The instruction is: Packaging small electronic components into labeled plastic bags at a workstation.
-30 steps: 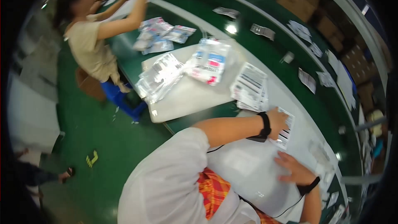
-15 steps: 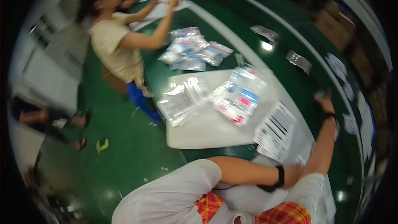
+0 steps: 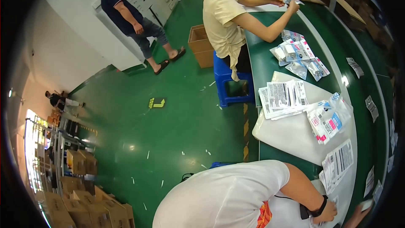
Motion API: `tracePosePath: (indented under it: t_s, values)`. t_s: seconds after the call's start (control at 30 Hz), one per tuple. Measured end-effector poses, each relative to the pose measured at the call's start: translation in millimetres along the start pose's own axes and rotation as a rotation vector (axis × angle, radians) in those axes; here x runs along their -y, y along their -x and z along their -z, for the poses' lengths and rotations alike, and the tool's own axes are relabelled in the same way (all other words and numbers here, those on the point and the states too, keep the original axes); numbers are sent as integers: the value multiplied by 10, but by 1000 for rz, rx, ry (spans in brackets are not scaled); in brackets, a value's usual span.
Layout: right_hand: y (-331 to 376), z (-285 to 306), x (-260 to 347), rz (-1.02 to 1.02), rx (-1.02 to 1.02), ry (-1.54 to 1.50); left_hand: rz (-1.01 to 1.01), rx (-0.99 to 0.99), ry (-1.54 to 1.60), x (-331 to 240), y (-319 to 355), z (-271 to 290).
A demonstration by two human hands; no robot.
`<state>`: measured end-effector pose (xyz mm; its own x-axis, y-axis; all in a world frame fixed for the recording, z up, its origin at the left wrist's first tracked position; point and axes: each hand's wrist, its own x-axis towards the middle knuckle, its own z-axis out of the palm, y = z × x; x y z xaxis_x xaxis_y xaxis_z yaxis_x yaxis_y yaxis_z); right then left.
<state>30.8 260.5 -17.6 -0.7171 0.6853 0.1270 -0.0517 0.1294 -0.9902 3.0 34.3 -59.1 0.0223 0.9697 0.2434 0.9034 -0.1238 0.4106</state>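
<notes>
My left hand (image 3: 325, 213), with a black watch at its wrist, is low over the white sheet at the near end of the table. Its fingers curl down over something pale that I cannot make out. My right hand (image 3: 358, 216) enters at the lower right edge, closed on a small white block (image 3: 366, 205); most of that hand is cut off or blurred. Just beyond my left hand lies a stack of printed labels (image 3: 337, 164). Farther off on the white sheet are flat printed clear bags (image 3: 328, 118) and a fanned pile of printed sheets (image 3: 283, 98).
Filled pouches (image 3: 301, 55) lie beyond the sheet, near a co-worker (image 3: 223, 21) handling a small packet. Loose labels (image 3: 371, 109) dot the green table's right side. A blue stool (image 3: 232, 84), an open carton (image 3: 201, 46) and a walking person (image 3: 126, 21) are to the left.
The view has swung left and sharpened. My right hand has drawn back from the far right of the green table to the near edge. My left hand stays low near my body.
</notes>
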Motion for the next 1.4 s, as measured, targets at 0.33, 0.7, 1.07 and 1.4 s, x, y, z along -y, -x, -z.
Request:
tracePosePath:
  t_s: [0.33, 0.7, 1.07, 1.4]
  values:
    - [2608, -134, 884, 161, 337, 1073, -76, -6, 29, -148, -104, -34]
    - [2369, -581, 626, 179, 120, 757, 175, 32, 14, -450, 486, 619]
    - [2255, -304, 952, 97, 145, 532, 78, -149, 192, -162, 480, 947]
    - [2050, -500, 1158, 599, 127, 799, 236, 190, 794, -73, 307, 1376]
